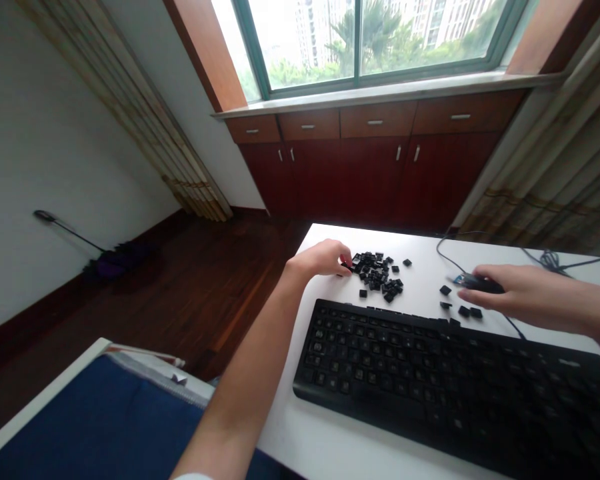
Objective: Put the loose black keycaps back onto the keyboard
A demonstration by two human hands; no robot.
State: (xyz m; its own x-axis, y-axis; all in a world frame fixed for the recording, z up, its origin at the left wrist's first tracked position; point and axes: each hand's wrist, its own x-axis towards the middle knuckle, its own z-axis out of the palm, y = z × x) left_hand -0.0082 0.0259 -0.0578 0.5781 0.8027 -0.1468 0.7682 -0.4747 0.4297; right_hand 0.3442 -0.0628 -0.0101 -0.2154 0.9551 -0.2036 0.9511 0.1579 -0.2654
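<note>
on the white table (305, 437), black keycaps (375, 270) lie beside the left grip (326, 257).

No lettering is readable; the pale mark (569, 363) on the black keyboard (445, 387) is too blurred.

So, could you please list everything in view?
Plastic keyboard: one, black, lower right
Square keycaps: many, black, beyond keyboard
Rounded object, likely mouse: one, black, right of keycaps
Thin cables: several, dark, far right
Rectangular table: one, white, beneath keyboard
Fabric surface: one, navy, lower left
Handled item: one, black and purple, far left
Framed window: one, green, top
Patterned curtains: two, beige, flanking window
Wooden cabinet: one, reddish, below window
Wooden floor: one, brown, left
Left hand: one, bare, at keycaps
Right hand: one, bare, around object
</note>
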